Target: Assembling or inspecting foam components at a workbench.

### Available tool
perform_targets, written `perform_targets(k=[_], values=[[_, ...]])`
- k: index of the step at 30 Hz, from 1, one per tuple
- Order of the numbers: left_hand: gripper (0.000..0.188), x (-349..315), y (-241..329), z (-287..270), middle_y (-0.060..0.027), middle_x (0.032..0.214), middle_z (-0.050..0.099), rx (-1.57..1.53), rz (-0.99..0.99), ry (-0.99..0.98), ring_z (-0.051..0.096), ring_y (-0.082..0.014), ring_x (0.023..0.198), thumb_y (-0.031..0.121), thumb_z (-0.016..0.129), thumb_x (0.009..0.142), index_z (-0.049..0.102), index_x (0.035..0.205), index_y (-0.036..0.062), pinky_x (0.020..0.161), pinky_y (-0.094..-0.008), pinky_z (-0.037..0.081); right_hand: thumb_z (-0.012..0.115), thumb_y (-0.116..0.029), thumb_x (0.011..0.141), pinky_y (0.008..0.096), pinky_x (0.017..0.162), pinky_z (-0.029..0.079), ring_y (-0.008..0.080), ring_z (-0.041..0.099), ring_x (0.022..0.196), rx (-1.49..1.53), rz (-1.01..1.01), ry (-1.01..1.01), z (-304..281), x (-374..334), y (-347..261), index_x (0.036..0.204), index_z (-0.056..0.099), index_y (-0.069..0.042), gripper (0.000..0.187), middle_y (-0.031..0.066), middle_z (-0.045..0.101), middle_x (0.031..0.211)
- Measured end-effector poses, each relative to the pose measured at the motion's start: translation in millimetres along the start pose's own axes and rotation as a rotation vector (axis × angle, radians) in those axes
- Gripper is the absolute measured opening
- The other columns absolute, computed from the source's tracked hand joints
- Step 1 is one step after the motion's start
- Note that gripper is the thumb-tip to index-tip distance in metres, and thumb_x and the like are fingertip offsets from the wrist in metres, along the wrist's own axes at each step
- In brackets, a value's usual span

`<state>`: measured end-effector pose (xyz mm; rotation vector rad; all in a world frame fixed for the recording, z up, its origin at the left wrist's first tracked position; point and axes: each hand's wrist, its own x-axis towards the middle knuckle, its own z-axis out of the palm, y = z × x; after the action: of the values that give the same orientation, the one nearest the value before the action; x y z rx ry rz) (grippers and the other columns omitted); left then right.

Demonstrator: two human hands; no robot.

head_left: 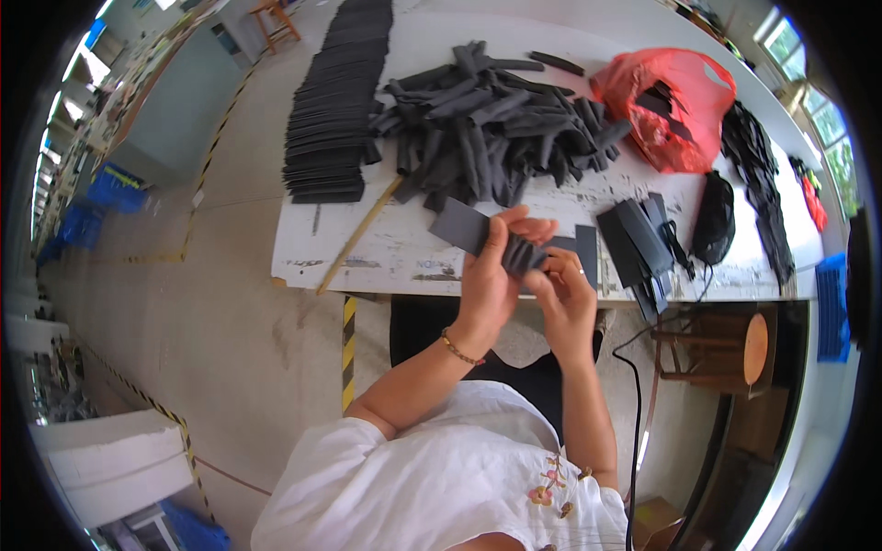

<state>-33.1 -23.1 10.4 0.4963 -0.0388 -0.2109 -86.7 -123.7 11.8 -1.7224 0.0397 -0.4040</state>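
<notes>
A flat dark grey strip (478, 231) is held above the near edge of the desk (404, 248), in front of the body. The left hand (491, 275) is closed on the strip: the thumb is laid up across its face and the fingers are curled over its top edge, so the grip is tight on the piece. The right hand (562, 292) is closed on the strip's right end, where the material is bunched or folded; fingertips are pinched there, probably so that the end can be turned or rolled while the left hand steadies the rest. The exact fold cannot be told. A thin bracelet (457, 349) is worn on the left wrist.

Just right of the hands, a small stack of flat dark pieces (634, 241) is laid on the desk, close enough to be reached without leaning. Beyond the hands, a loose heap of rolled dark tubes (491, 124) is spread over the middle of the desk. To its left, a long overlapped row of flat dark sheets (335, 101) is laid out toward the far edge. A wooden stick (358, 237) lies slanted by the row's near end. A red plastic bag (671, 106) with dark pieces inside sits at far right, and a black pouch (715, 216) lies near it. A wooden stool (726, 349) stands under the desk's right end.
</notes>
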Motion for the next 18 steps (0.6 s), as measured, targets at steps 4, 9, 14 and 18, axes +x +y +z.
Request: perform_targets(k=[4, 9, 14, 18], values=[[0.039, 6.6, 12.1, 0.9, -0.0172, 0.110, 0.065, 0.016, 0.066, -0.063, 0.054, -0.0338, 0.119, 0.033, 0.045, 0.100, 0.052, 0.119, 0.0003, 0.110, -0.0468, 0.035, 0.070, -0.003, 0.085, 0.0218, 0.073, 0.043, 0.0081, 0.051, 0.089, 0.244, 0.043, 0.223, 10.7, -6.8, -0.4, 0.085, 0.060, -0.001, 0.010, 0.0046, 0.053, 0.106], [0.036, 9.9, 9.6, -10.6, -0.0164, 0.115, 0.065, 0.097, 0.125, -0.230, 0.050, -0.0347, 0.125, 0.031, 0.045, 0.101, 0.053, 0.120, 0.0026, 0.114, -0.0503, 0.029, 0.067, -0.007, 0.089, 0.0204, 0.072, 0.043, 0.0062, 0.051, 0.082, 0.457, 0.313, 0.180, -2.3, 1.2, -18.8, 0.093, 0.061, -0.001, 0.010, 0.0005, 0.055, 0.096], [0.037, 8.0, 15.6, -9.3, -0.0153, 0.111, 0.066, 0.096, 0.075, -0.254, 0.054, -0.0343, 0.120, 0.033, 0.046, 0.100, 0.055, 0.119, 0.0023, 0.109, -0.0498, 0.034, 0.065, -0.008, 0.090, 0.0213, 0.070, 0.043, 0.0072, 0.053, 0.076, 0.237, 0.102, 0.159, -5.9, -2.3, -4.7, 0.090, 0.062, 0.001, 0.009, 0.0007, 0.058, 0.086], [0.036, 9.7, 28.7, -27.2, -0.0157, 0.102, 0.068, 0.277, 0.150, -0.078, 0.066, -0.0300, 0.096, 0.033, 0.056, 0.096, 0.060, 0.111, 0.0001, 0.091, -0.0460, 0.053, 0.069, 0.006, 0.079, 0.0244, 0.062, 0.043, 0.0143, 0.055, 0.069, -0.265, -0.348, 0.284, -24.2, -2.9, -11.1, 0.087, 0.064, 0.000, 0.011, 0.0073, 0.061, 0.083]])
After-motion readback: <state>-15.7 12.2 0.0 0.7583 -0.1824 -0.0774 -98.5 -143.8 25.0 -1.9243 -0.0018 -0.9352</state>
